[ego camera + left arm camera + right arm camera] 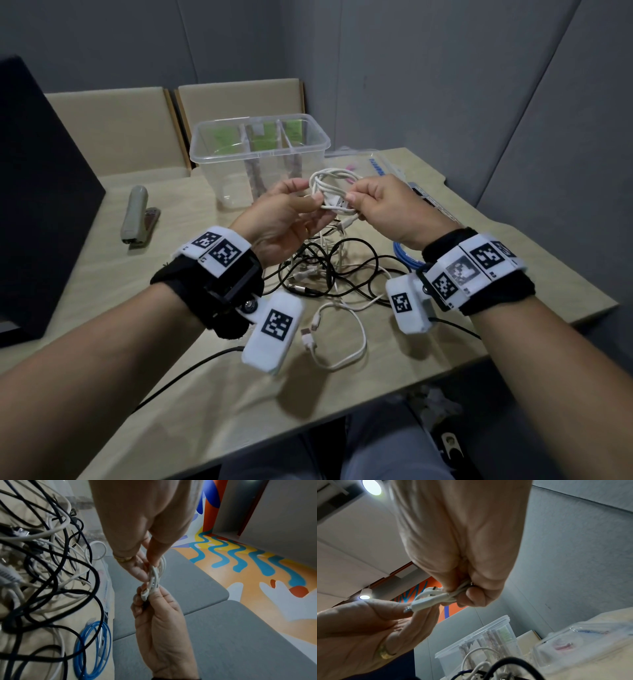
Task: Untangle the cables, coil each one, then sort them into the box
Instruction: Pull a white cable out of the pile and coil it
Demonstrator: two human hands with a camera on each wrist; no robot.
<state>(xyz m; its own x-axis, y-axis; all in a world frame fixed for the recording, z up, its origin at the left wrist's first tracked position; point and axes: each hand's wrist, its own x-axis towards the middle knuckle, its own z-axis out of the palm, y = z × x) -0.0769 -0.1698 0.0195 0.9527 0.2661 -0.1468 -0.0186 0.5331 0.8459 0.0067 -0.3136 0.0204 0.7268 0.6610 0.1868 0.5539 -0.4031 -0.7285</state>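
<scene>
A white USB cable (334,190), wound into a small coil, hangs in the air above the table in front of the box. My left hand (301,202) pinches the coil from the left between thumb and fingers. My right hand (363,198) grips its right side, next to the USB plug. In the left wrist view the white cable (155,577) sits between my left hand (142,563) above and my right hand (154,599) below. In the right wrist view my right hand (467,592) clenches the cable (433,599). The clear divided box (260,150) stands behind the hands.
Under my hands a tangle of black and white cables (329,270) lies on the table (205,394). A coiled blue cable (407,257) lies to its right. A stapler (137,216) lies at the left, by a black screen (41,192). A plastic bag (376,164) sits right of the box.
</scene>
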